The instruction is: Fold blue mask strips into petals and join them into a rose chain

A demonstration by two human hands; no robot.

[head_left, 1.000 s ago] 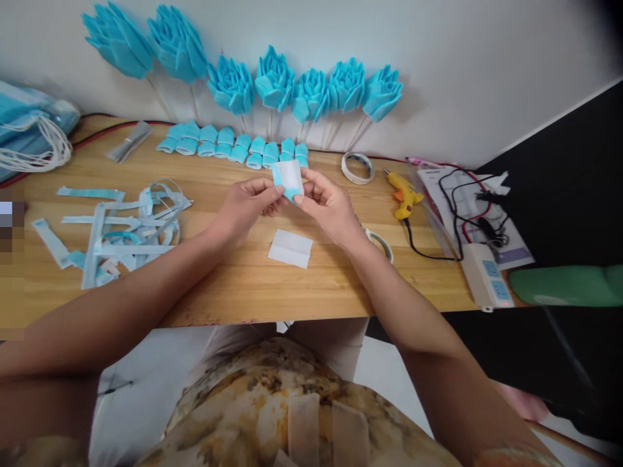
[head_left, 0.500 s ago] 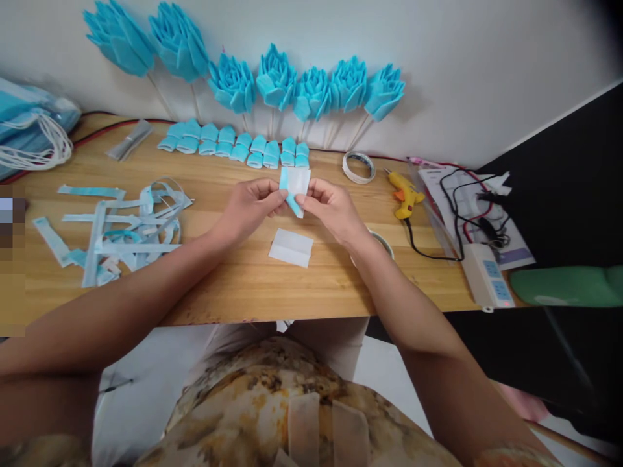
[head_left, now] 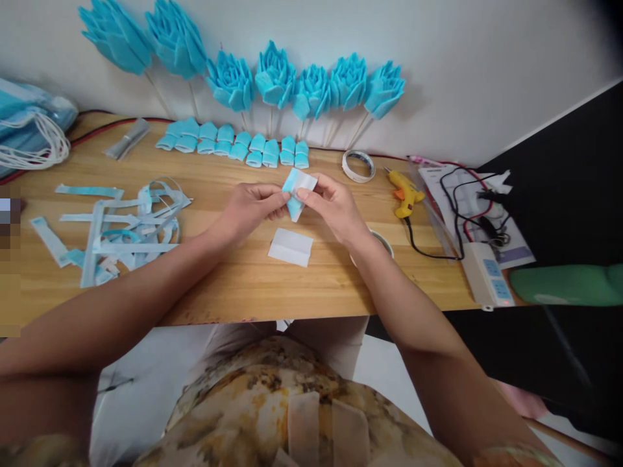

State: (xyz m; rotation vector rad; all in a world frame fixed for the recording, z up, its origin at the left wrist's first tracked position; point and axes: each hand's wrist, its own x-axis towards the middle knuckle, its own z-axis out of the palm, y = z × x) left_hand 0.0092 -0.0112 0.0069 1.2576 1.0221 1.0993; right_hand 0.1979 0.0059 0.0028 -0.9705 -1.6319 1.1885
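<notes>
L hand [head_left: 257, 204] & R hand [head_left: 337, 202]: fingers of both pinching blue/wht piece [head_left: 300, 179], thumbs on top, held over surface [head_left: 219, 292] approx. mid-width. Wht sheet [head_left: 291, 248] lies flat nearer body, apart from hands; strips [head_left: 92, 253] to L, glue gun [head_left: 405, 193] to R. Petals [head_left: 242, 146] in row at back, blue flowers [head_left: 275, 74] on sticks behind.

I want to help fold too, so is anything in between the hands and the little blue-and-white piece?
Nothing visible is. The left hand and right hand both hold the blue-and-white piece directly. The loose white piece lies on the table, nearer the front edge, not in between.
</notes>
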